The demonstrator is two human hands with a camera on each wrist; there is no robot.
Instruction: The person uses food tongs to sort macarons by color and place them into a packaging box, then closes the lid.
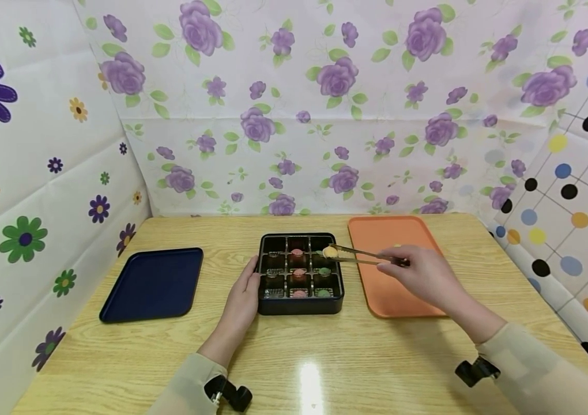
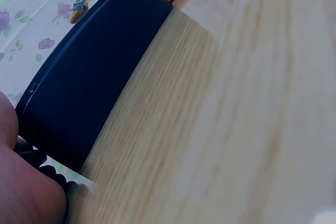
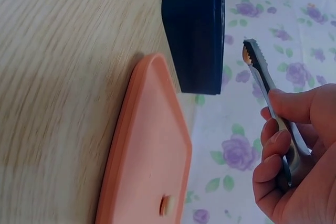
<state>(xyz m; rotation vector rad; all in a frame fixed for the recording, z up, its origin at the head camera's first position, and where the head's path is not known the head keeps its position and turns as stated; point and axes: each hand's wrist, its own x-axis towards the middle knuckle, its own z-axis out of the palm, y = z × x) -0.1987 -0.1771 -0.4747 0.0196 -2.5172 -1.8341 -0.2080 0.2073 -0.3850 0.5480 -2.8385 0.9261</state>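
Note:
A dark compartmented box (image 1: 300, 309) sits on the table, with pink macarons (image 1: 299, 273) in its middle column and green macarons (image 1: 323, 271) in the right one. Along the box's left side wall rests my left hand (image 1: 242, 297), fingers extended. My right hand (image 1: 423, 276) grips metal tongs (image 1: 366, 253) from the right. Between the tong tips is a small yellow macaron (image 1: 330, 252), held above the box's right column near the back. In the right wrist view the tongs (image 3: 262, 72) point up past the box (image 3: 194, 35), thumb on one arm and fingers curled round the other.
An orange tray (image 1: 377, 288) lies right of the box, partly under my right hand. One small cream-coloured round piece (image 3: 167, 205) is on it. At the left lies a dark blue tray (image 1: 154, 285). Patterned cloth walls (image 1: 294, 144) enclose the table's back and sides.

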